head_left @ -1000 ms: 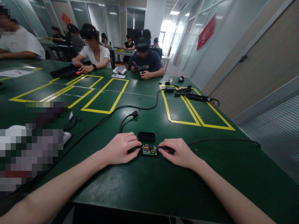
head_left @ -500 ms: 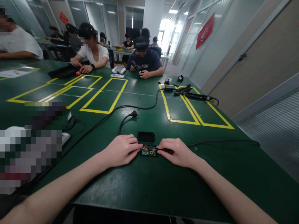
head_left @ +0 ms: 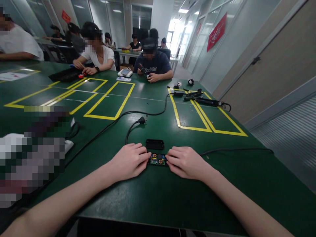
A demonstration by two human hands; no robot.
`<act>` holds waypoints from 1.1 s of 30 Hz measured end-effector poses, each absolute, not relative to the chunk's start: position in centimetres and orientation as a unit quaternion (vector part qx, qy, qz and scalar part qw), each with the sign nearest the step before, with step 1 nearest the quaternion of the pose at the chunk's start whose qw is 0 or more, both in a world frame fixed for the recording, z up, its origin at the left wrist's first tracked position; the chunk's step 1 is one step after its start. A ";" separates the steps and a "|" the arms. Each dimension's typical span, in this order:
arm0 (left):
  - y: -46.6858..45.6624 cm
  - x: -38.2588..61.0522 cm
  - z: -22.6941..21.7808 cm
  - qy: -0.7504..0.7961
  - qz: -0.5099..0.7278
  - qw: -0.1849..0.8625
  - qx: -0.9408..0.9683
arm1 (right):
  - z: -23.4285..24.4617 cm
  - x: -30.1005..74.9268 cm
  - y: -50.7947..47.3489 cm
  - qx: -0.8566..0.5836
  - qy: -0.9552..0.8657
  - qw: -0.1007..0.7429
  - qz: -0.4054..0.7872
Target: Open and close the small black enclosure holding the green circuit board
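- Circuit board [head_left: 154, 161] lies face up on the near table [head_left: 158, 197].
- Left hand [head_left: 130, 161] and right hand [head_left: 185, 161] meet its left and right ends, seemingly steadying it; fingers curled, but I cannot tell whether they grip.
- Black cover [head_left: 154, 144] lies just beyond, hollow side up, probably kept handy.

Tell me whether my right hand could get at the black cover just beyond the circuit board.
Likely yes: the black cover lies close by, with nothing visible over it, though your right hand is currently at the circuit board's right end.
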State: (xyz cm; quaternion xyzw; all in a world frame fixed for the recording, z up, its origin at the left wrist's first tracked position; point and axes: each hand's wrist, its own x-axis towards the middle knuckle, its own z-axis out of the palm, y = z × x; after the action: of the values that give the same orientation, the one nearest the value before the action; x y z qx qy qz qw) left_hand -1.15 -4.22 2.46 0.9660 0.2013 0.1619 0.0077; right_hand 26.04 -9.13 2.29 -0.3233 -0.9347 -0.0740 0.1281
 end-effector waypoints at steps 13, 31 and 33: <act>-2.2 -0.7 0.6 0.340 0.270 0.099 0.896 | -0.6 25.4 -7.3 -0.532 -0.780 0.328 0.002; -2.6 -0.2 0.6 0.270 0.364 0.287 0.844 | 0.2 25.4 -7.8 -0.499 -0.649 0.404 0.409; -2.7 -0.2 0.7 0.272 0.363 0.306 0.837 | 0.6 25.5 -8.0 -0.481 -0.669 0.400 0.400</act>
State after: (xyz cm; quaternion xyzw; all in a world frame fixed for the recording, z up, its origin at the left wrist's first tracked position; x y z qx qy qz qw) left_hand -0.16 -2.68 0.68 0.8372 0.2718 0.3631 0.3055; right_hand 25.50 -7.98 0.61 -0.4815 -0.6690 0.4004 0.4003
